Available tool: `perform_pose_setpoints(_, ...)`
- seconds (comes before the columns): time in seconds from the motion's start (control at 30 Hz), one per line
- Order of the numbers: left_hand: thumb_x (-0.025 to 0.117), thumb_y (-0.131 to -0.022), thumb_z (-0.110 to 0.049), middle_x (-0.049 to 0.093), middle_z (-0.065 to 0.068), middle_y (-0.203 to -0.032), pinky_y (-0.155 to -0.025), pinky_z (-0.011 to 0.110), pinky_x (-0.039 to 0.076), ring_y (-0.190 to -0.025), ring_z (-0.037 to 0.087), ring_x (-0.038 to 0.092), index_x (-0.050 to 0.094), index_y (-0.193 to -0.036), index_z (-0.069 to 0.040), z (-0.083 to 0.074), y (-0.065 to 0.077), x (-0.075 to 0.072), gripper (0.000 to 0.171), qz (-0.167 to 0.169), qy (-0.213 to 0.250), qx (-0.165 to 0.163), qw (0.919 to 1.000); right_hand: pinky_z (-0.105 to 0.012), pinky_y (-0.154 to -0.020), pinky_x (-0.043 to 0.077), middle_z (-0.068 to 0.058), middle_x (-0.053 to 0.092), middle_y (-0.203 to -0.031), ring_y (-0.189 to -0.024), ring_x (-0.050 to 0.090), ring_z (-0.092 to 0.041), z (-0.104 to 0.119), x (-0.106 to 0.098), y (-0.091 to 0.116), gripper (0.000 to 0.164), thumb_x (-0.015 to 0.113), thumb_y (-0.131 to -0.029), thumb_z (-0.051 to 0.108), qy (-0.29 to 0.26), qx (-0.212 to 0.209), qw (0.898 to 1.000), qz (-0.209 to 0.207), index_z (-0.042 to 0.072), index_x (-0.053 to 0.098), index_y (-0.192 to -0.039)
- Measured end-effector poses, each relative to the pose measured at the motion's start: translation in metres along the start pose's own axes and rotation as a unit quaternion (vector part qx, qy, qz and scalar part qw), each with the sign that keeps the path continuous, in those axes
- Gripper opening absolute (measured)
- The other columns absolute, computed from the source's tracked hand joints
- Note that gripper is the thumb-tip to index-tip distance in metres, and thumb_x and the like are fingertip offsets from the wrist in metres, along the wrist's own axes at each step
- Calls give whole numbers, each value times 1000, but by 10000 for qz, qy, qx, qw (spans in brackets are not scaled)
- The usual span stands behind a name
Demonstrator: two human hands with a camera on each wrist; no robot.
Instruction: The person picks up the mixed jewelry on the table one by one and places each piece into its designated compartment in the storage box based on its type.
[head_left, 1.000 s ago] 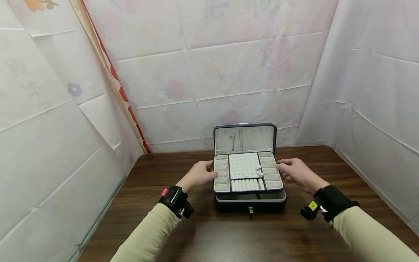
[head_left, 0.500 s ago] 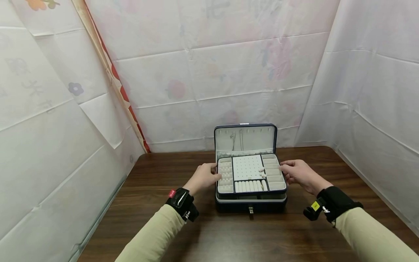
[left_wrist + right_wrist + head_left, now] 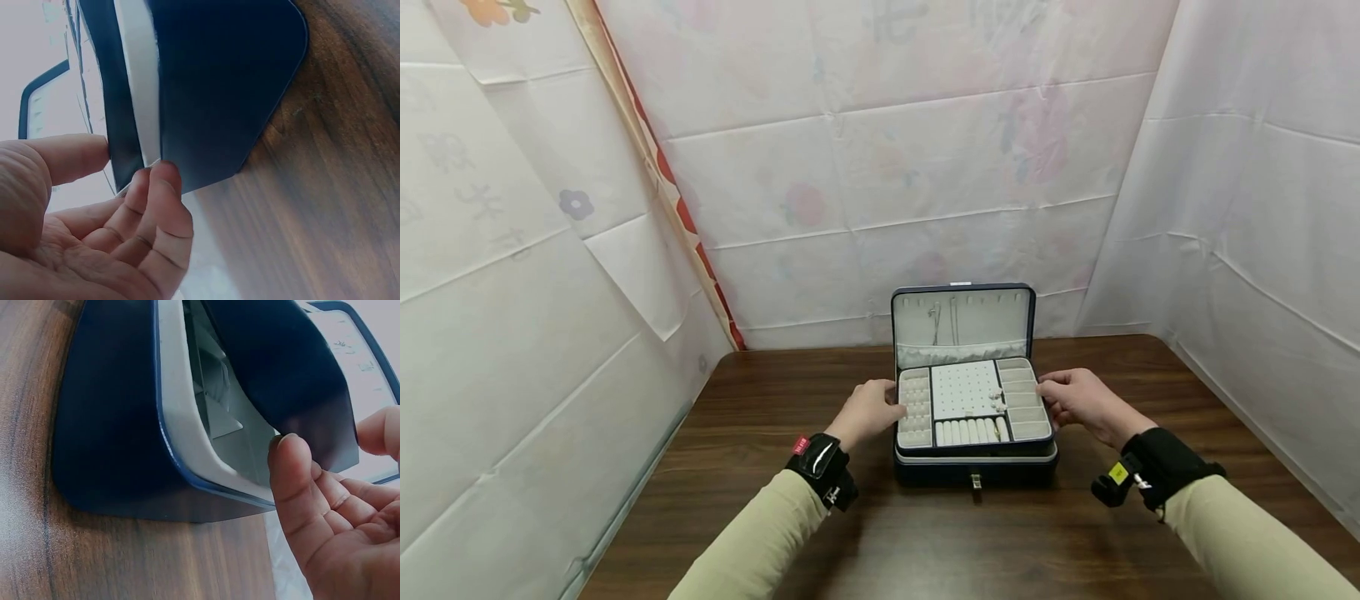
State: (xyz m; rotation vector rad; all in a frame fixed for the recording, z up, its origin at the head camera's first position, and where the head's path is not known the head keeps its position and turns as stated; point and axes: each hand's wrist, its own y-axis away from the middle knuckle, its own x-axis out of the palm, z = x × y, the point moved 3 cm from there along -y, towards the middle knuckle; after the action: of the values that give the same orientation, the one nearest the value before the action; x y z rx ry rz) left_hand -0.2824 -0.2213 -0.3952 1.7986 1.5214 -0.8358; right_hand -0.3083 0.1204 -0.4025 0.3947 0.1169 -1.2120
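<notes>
A jewelry box [image 3: 936,473] with dark blue sides stands on the table with its lid [image 3: 973,321] raised. Above its base is a jewelry tray [image 3: 958,392], slightly tilted, with white compartments, a dotted panel and ring rolls. My left hand [image 3: 867,412] pinches the tray's left side. At the opposite side, my right hand [image 3: 1086,402] grips the tray between thumb and fingers. In the right wrist view a gap shows between the tray [image 3: 284,369] and the box rim [image 3: 175,394]. The left wrist view has the tray's side [image 3: 115,106] close over the rim.
Necklaces [image 3: 935,321] hang inside the lid. Several small earrings [image 3: 997,400] sit on the tray's panel, and a gold-coloured piece [image 3: 997,432] is among the ring rolls. The brown wooden table [image 3: 955,542] meets white curtains [image 3: 865,167] at the back and sides.
The tray has moved right and then lower, nearer the box base. My left hand has shifted right and slightly down with it; my right hand has moved only a little.
</notes>
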Motion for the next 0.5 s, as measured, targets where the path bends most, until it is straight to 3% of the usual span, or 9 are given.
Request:
perform_pose_setpoints(0.13,68,-91,-26,66,17,-130,-81,41,54,-100,24,64,58,-140,1,4,-1,4,57,18,-239,-269,9994,-32,-63,59,-5,65,-85,-72,61,-14,-1,0,-1,57,54,-100,19,87,-15,10000,15,-16,42,-144)
perform_pose_setpoints(0.2,68,-92,-27,64,17,-131,-75,40,55,-91,25,67,58,-139,1,6,-1,5,57,69,-245,-392,9989,-33,-63,59,-5,65,-84,-71,61,-14,-2,1,-1,55,53,-100,19,79,25,10000,-7,-15,44,-142)
perform_pose_setpoints(0.33,68,-90,-23,69,17,-116,-50,32,48,-58,26,68,59,-138,2,8,-3,9,55,167,-166,-522,9984,-34,-62,59,-5,65,-81,-69,61,-14,-3,3,0,47,53,-100,18,105,44,9999,-5,-14,52,-135)
perform_pose_setpoints(0.5,67,-86,-16,70,21,-111,-44,28,47,-56,31,71,62,-131,4,9,-4,13,49,197,-163,-503,9984,-36,-60,59,-4,62,-77,-65,59,-14,-1,8,1,37,53,-99,18,372,4,9992,-164,-11,61,-122)
